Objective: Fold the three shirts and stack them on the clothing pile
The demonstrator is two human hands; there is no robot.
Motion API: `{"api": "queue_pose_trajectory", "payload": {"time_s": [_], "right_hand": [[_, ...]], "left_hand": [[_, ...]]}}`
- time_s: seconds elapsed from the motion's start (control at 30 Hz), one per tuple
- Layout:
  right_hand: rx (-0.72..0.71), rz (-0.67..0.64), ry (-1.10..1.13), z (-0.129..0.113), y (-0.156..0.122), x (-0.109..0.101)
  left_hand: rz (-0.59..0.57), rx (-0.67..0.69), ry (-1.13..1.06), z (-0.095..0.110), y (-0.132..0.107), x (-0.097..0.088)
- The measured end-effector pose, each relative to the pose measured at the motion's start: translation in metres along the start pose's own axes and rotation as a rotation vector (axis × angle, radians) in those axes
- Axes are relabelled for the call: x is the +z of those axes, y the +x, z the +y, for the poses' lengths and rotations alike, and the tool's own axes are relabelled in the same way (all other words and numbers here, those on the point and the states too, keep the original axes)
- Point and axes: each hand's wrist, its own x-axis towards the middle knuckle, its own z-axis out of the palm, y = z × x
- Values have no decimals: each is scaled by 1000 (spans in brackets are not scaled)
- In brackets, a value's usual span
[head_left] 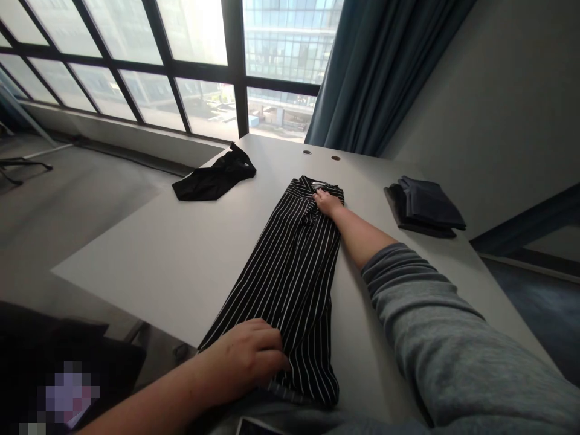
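Observation:
A black shirt with white pinstripes (pixel 290 284) lies folded lengthwise on the white table (pixel 172 254), its collar at the far end. My right hand (pixel 327 202) is on the collar area, and I cannot tell whether its fingers grip the cloth. Bare forearm leads back to a pushed-up grey sleeve (pixel 426 314). My left hand (pixel 247 353) curls over the near part of the shirt, with the fabric gathered under its fingers. The shirt's near end bunches close to my body.
A crumpled black garment (pixel 215 176) lies at the table's far left. A folded dark stack of cloth (pixel 426 205) sits at the right. A phone or tablet (pixel 258 426) shows at the bottom edge. Large windows (pixel 194 78) and a blue curtain (pixel 376 78) stand beyond.

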Motion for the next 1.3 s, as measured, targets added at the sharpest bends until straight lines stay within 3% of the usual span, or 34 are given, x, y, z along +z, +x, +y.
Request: {"api": "queue_pose_trajectory", "payload": {"time_s": [0.17,0.27,0.37,0.43,0.53,0.67,0.73,0.8,0.9,1.0,1.13,1.23,1.3], "right_hand": [[34,-78,70,-16,-13,8],[-9,53,112,-23,-26,2],[-98,229,163,-26,-59,-7],[-200,338,223,-28,-101,-10],[-350,429,333,-34,-190,-12],[-449,365,421,-48,-304,-16],[-483,301,432,-55,-339,-19],[-509,215,432,-61,-356,-21],[-532,185,416,-64,-357,-23],[-532,236,380,-64,-335,-23],[-414,211,234,-67,-271,-26],[-240,56,132,-72,-210,-35],[-161,31,118,-73,-170,-42]], "left_hand": [[-154,-95,33,-7,-16,0],[-190,-244,37,-10,-24,-3],[-110,-446,63,-9,-22,-1],[-79,-545,81,-6,-16,4],[-60,-619,107,-1,-6,18],[-28,-690,149,5,5,32],[-73,-726,160,7,9,33],[-140,-772,172,10,13,30],[-233,-861,192,17,15,23],[-279,-903,169,24,13,16],[-240,-866,103,26,9,14],[-189,-844,64,24,13,15],[-173,-854,24,25,18,15]]}}
